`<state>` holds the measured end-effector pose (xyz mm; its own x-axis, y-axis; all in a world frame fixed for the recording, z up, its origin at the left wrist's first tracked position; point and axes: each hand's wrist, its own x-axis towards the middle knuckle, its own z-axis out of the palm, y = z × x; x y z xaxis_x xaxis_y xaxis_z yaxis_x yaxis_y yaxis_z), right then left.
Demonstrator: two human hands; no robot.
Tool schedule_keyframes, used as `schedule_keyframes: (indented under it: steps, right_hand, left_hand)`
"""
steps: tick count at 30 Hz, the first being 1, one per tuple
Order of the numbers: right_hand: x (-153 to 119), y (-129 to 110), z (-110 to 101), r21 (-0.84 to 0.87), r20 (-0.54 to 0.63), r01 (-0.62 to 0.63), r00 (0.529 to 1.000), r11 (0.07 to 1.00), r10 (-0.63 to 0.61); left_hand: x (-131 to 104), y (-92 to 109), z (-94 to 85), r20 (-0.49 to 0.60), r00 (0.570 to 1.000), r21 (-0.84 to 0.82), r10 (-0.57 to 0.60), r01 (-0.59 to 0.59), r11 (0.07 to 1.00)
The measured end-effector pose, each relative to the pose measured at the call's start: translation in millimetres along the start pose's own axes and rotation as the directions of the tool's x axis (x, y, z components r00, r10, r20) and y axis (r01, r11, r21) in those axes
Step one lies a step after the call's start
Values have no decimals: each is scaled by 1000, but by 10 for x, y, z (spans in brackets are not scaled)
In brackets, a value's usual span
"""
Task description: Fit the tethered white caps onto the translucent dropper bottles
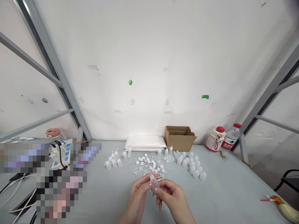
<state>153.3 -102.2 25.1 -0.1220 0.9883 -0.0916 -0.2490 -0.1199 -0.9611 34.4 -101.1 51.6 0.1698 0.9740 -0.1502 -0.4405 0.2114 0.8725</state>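
Close in front of me, my left hand (141, 189) and my right hand (171, 194) are both closed on one small translucent bottle (154, 184). My fingers hide part of it, and whether a cap sits on it I cannot tell. Just beyond my hands lies a loose pile of white caps with thin looped straps (149, 164). Several capped bottles (114, 162) stand to the left of the pile. On the right is a group of similar frosted bottles (192, 165), some lying over, their openings too small to make out.
Against the wall are a stack of white flat packs (144, 143) and an open cardboard box (179, 138). A flask (215, 140) and a water bottle (231, 137) stand at the back right. A power strip (62, 154) with cables lies left, near pixelated areas.
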Motion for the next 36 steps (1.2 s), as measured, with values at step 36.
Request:
schedule_keyframes:
  steps: [36]
  right_hand:
    - [-7, -23, 24, 17, 74, 4, 997, 1000, -6]
  left_hand:
    - [12, -50, -108, 126, 983, -278, -130, 161, 947]
